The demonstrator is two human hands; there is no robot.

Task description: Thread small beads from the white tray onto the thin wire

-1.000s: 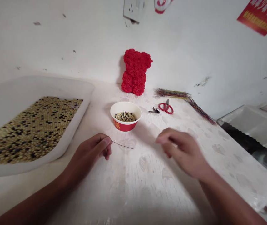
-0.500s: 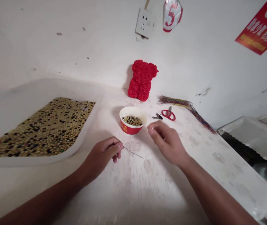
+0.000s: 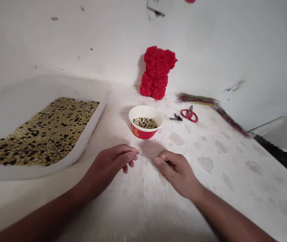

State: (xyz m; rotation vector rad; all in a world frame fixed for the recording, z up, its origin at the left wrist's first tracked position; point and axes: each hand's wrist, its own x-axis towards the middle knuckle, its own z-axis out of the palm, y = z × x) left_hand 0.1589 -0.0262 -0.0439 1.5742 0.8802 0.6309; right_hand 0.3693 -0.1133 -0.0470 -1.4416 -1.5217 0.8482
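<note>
Between the fingertips of my left hand [image 3: 115,159] is one end of a thin dark wire [image 3: 146,156]. It runs to the right, where its other end meets the pinched thumb and finger of my right hand [image 3: 180,171]. A tiny bead appears to be in that right pinch, though the fingertips hide it now. Just beyond both hands stands a red and white paper bowl [image 3: 143,133], with pale and black beads [image 3: 145,123] in its bottom.
At left is a large translucent tub [image 3: 83,148] of similar beads. A red rose bear [image 3: 155,74] stands against the wall. Red-handled scissors [image 3: 189,115], keys [image 3: 176,117] and a bundle of coloured wires [image 3: 208,101] lie at right on the table [image 3: 143,205].
My right hand has come from beside the bowl toward me, to the wire's free end. The left hand keeps its pinch on the wire. The camera view has tilted down.
</note>
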